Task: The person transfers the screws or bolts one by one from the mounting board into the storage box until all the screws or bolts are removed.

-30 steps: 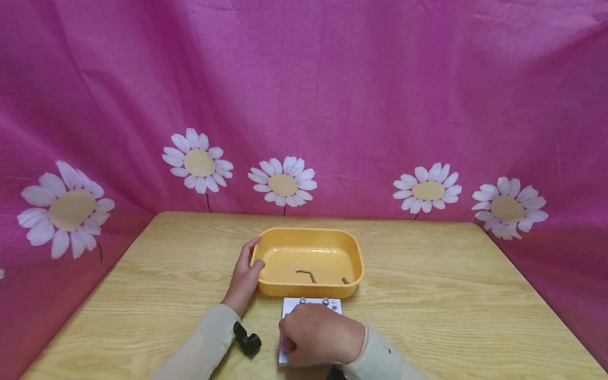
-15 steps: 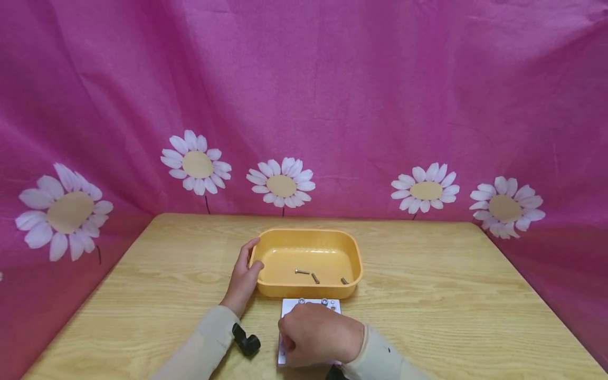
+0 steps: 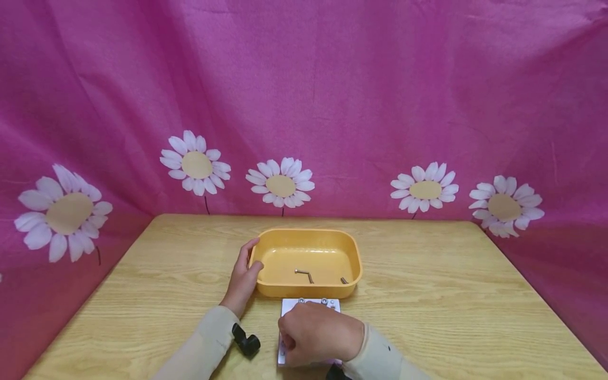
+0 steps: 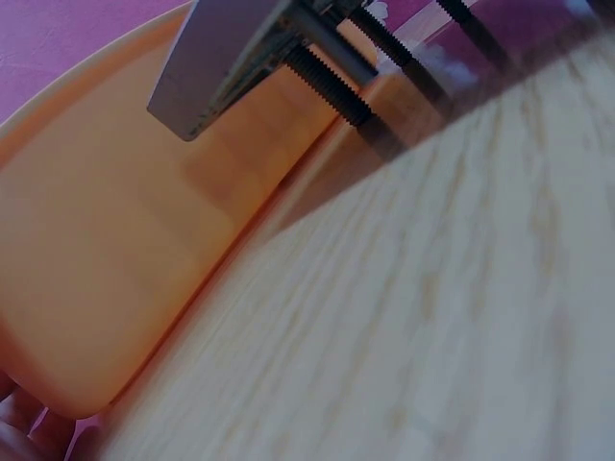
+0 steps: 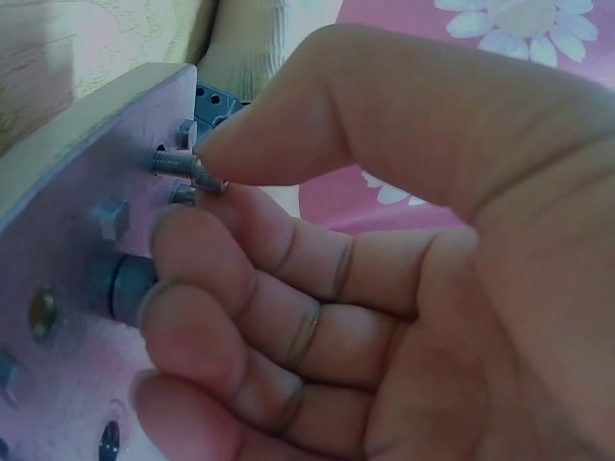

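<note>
At the left end of a yellow tray [image 3: 309, 291], my left hand [image 3: 244, 282] grips the rim, thumb inside and fingers outside. In the left wrist view its fingertips show at the lower left corner. My right hand [image 3: 318, 335] is over a silver metal plate [image 3: 287, 304] in front of the tray and hides most of it. The right wrist view shows thumb and forefinger pinching the head of a bolt [image 5: 174, 164] whose threaded shank enters the plate. The other fingers curl beside a cylindrical bolt head [image 5: 130, 288]. Threaded shanks [image 4: 327, 84] stick out below the plate in the left wrist view.
Inside the tray lie several loose bolts [image 3: 302, 271], two of them nearly end to end and others by the right front corner. The wooden table [image 3: 427, 295] extends on both sides. A pink curtain [image 3: 332, 105] with daisies hangs behind it.
One loose bolt in the tray has rolled slightly right and then back left. Both hands keep nearly the same places.
</note>
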A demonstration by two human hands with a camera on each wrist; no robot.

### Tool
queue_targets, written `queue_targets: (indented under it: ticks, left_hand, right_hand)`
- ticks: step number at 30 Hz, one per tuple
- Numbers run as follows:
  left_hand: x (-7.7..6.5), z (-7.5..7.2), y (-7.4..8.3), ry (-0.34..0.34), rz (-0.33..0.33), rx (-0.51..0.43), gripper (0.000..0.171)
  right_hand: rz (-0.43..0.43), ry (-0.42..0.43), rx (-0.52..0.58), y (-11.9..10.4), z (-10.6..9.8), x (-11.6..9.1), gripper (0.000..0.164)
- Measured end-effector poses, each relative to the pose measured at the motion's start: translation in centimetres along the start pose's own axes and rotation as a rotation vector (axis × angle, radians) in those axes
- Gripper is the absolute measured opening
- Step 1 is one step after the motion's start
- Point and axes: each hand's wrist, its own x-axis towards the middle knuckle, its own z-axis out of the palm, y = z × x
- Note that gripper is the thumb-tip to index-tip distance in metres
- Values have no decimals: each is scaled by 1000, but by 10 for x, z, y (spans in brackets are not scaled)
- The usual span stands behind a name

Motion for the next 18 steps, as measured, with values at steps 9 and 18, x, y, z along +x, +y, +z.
queue_targets:
  ticks: [9,18]
  left_hand:
    - [3,0,-5,4,7,2,59]
    - [1,-1,-4,-14,17,3,60]
  right_hand:
    - [2,-7,23,1,-1,1,23]
    - [-25,34,28,2,-1,-2,25]
